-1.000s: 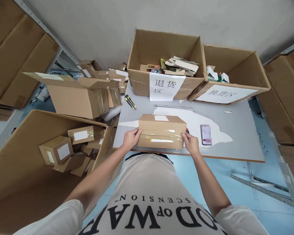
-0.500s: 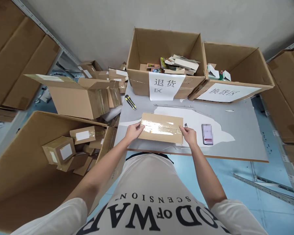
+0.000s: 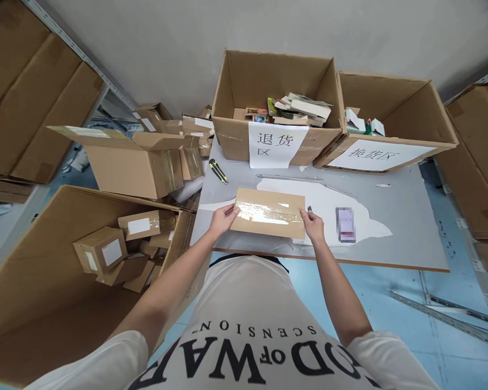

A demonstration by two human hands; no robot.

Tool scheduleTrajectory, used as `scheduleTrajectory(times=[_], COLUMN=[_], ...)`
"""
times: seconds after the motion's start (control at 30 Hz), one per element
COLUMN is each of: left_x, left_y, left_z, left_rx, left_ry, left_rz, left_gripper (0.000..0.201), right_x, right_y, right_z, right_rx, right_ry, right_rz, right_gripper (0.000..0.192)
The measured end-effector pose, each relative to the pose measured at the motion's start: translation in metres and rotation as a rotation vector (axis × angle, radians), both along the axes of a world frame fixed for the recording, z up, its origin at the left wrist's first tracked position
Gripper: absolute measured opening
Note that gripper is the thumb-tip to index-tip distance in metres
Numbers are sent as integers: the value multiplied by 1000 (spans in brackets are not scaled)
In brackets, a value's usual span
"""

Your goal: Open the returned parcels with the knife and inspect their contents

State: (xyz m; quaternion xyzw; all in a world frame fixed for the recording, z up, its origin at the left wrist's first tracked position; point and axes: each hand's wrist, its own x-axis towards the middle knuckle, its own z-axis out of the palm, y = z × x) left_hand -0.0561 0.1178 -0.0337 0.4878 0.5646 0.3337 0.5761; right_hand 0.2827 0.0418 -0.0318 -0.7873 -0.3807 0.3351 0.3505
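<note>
1. Beyond the surface's (image 3: pixel 390 216) left edge, an open carton (image 3: pixel 44 260) holds small parcels.
2. Near the front edge, the left hand (image 3: pixel 223 219) pinches the taped cardboard box's (image 3: pixel 268 214) left end, grip closed on it.
3. That box lies flat on the surface.
4. At its right end the right hand (image 3: pixel 314 226) grips it.
5. Just right lies a phone (image 3: pixel 345 224).

A parcel-handling stockroom or warehouse corner. A grey tabletop (image 3: pixel 390 216) stands against a bare wall. At its far edge sit two open cardboard boxes with paper signs, one (image 3: pixel 274 105) half filled with small packaged goods, the other (image 3: pixel 390 119) just right of it. Left of the tabletop, a large carton (image 3: pixel 65 260) holds taped parcels with labels. Metal shelving (image 3: pixel 65 43) stacked with cardboard boxes rises further left.
</note>
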Motion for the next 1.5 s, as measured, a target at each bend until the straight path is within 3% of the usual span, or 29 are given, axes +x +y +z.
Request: scheduleTrajectory(times=[0.13, 0.2, 0.4, 0.53, 0.7, 0.83, 0.97, 1.07, 1.2, 1.37, 1.5], left_x=[-12, -22, -32, -23, -16, -13, -9, -7, -3, 2, 2], left_y=[-4, -12, -50, -63, -57, -41, -20, -9, -1, 6, 12], left_z=[-14, -25, -55, -61, -47, -19, 11, 22, 17, 3, -3], left_rx=[-58, -73, 35, 53, 77, 192, 249, 266, 238, 186, 182], left_ry=[-48, -31, 63, 105, 192, 232, 420, 498, 524, 562, 578], left_rz=[89, 98, -182, -167, -164, -187, -176, -172, -179, -162, -161], left_gripper=[64, 65, 58, 47, 51, 53, 49, 47, 48, 48, 46], right_x=[3, 5, -11, -34, -39, -26, -12, -6, -4, -4, -1], right_y=[-18, -37, -82, -81, -71, -56, -34, -21, -12, -9, -7], right_z=[-14, -24, -48, -49, -33, -8, 19, 31, 31, 13, -1], right_rx=[82, 106, 17, -24, -24, 28, 19, -6, -32, -100, -97], right_ry=[237, 247, 150, 131, 77, 25, -126, -231, -293, -282, -162], right_rz=[-96, -107, 196, 116, 86, 151, 206, 207, 218, 232, 149], right_gripper=[65, 61, 68, 52, 53, 61, 64, 63, 62, 71, 69])
